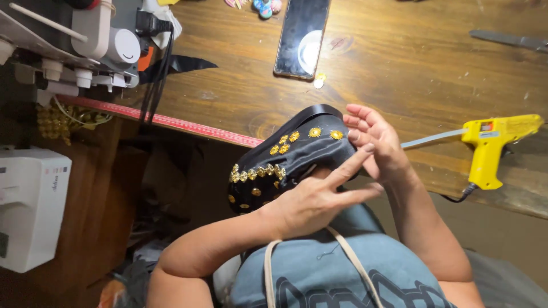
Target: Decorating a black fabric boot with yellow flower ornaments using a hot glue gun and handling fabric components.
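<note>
Black satin fabric piece [291, 159], held above the lap at the near table edge: several gold round studs already fixed, bare patches remaining; left hand [311, 199] spread-fingered against it, right hand [377, 145] loosely curled at its right end; yellow glue gun [494, 142] idle far right.

Wooden surface [399, 63], grain visible, scuffed. Yellow glue gun [492, 142] lying at right near the front edge, clear stick protruding from its back, dark cord trailing off below. Black phone [301, 35] face up at top centre, screen reflecting a light. Small round colourful pieces [266, 7] just left of it. Metal blade [508, 40] top right. Red measuring tape [171, 121] fixed along the front edge. White machine [31, 205] lower left; white power strip [108, 40] with black plug above it.
</note>
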